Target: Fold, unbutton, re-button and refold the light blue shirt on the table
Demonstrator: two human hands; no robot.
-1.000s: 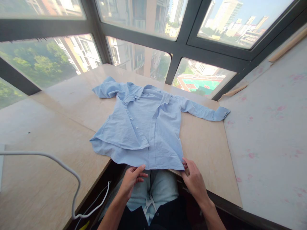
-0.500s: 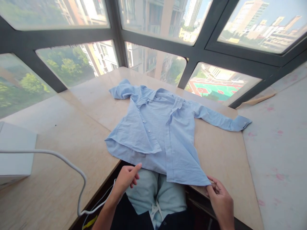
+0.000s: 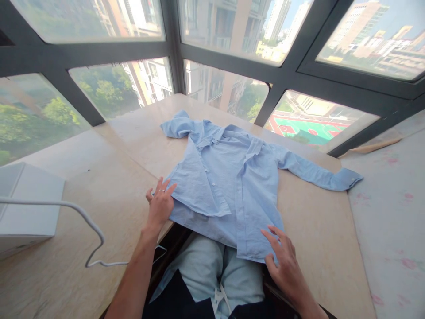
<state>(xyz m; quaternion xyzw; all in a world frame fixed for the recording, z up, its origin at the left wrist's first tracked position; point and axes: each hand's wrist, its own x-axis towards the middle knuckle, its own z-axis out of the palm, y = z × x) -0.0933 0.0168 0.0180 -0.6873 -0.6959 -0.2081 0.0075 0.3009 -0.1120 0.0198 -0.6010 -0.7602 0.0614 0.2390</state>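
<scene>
A light blue button-up shirt (image 3: 219, 173) lies spread on the sill-like tabletop, its front unfastened and its collar toward the windows. One sleeve stretches out to the right; the left one looks short or folded. My left hand (image 3: 161, 201) rests at the shirt's lower left corner, fingers spread over the edge of the cloth, a ring on one finger. Over the lower right corner of the hem is my right hand (image 3: 282, 254), its fingers apart and the fingertips on or just above the fabric. Part of each lower corner is hidden by the hands.
A white box (image 3: 31, 204) stands at the left, with a grey-white cable (image 3: 83, 212) looping in front of it. Dark-framed windows (image 3: 179, 53) border the tabletop (image 3: 109, 177) at the back. A flower-patterned wall surface (image 3: 392, 221) rises at the right.
My left hand has moved from above my lap up and left onto the shirt's corner. My right hand has let go of the hem corner and moved left over the cloth. The view has shifted slightly.
</scene>
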